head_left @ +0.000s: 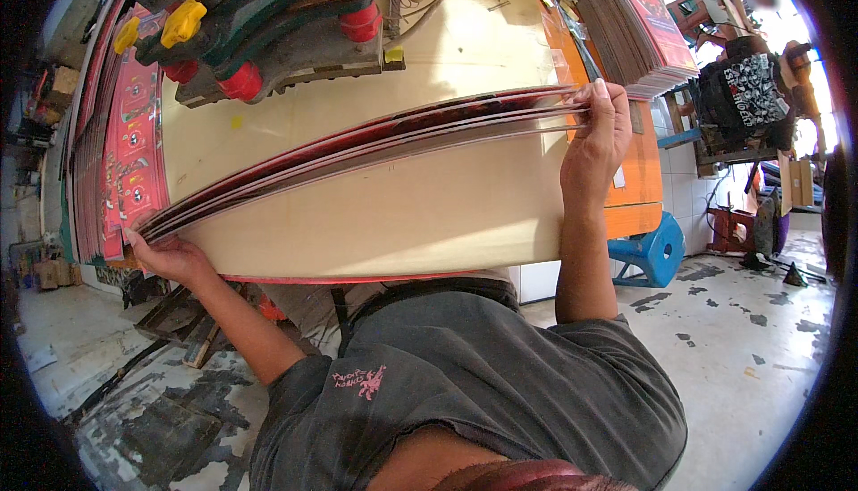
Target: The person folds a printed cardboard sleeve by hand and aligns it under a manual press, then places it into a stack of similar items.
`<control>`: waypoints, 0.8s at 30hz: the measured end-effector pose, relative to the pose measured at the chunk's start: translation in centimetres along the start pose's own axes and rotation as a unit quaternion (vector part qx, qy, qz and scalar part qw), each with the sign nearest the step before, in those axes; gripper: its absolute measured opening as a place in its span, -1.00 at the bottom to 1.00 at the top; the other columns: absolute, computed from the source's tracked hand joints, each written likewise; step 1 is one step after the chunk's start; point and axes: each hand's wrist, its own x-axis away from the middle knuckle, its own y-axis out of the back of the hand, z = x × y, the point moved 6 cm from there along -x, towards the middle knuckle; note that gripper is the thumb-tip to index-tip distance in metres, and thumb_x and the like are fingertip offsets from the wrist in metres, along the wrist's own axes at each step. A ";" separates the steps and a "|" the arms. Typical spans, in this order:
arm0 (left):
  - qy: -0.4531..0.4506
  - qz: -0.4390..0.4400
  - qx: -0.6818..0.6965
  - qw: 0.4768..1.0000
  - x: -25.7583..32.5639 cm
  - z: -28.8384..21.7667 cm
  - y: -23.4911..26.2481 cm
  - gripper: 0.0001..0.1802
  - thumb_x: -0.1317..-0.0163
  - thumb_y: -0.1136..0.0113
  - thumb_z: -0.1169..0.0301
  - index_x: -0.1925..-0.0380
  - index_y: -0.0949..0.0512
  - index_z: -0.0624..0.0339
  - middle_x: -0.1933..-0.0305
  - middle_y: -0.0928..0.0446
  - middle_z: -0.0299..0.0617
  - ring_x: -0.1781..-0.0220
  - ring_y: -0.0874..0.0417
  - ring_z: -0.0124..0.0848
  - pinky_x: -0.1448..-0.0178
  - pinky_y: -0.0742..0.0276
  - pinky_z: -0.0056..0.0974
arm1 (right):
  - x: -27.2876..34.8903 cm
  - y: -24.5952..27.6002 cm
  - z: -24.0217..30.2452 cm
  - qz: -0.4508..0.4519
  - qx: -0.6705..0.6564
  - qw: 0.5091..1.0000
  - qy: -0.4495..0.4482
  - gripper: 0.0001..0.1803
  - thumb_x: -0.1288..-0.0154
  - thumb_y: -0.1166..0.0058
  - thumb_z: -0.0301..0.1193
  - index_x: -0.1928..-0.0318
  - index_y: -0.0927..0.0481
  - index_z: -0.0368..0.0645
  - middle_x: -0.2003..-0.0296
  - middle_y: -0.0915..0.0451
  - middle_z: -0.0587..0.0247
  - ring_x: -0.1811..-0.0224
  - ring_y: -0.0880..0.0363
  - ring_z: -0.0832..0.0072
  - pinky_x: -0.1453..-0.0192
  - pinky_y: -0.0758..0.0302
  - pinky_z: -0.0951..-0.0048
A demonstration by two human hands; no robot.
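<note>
A few long, thin printed sheets (375, 141) are stretched between my hands, dark red on top with pale edges showing as separate layers. They bow slightly above a pale, smooth work surface (420, 209). At their near left end, my left hand (172, 257) is closed with the thumb over the edges. My right hand (601, 134) pinches the far right end, its thumb and fingertips on the edges. Just beyond my left hand lies a stack of pink-red printed sheets (134, 134).
A dark green machine (277, 22) with red pads and yellow knobs (183, 24) stands over the far left. Another tall stack of printed sheets (630, 31) rests at the far right. Beside the orange table edge (635, 216) is a blue stool (657, 248). Another person (733, 4) is in the background.
</note>
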 end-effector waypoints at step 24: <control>-0.009 -0.021 -0.012 1.000 0.5 -0.9 -1.0 -0.54 -0.48 -0.13 -0.02 0.26 -0.63 0.21 0.36 -0.66 -0.25 0.37 -0.67 -0.40 0.26 -0.61 -0.26 | 0.0 -0.3 0.4 -0.010 0.014 1.000 -0.009 -0.64 -0.67 0.06 -0.25 0.33 -0.50 -0.17 0.36 -0.54 0.35 0.24 -0.43 0.63 0.03 -0.38 0.53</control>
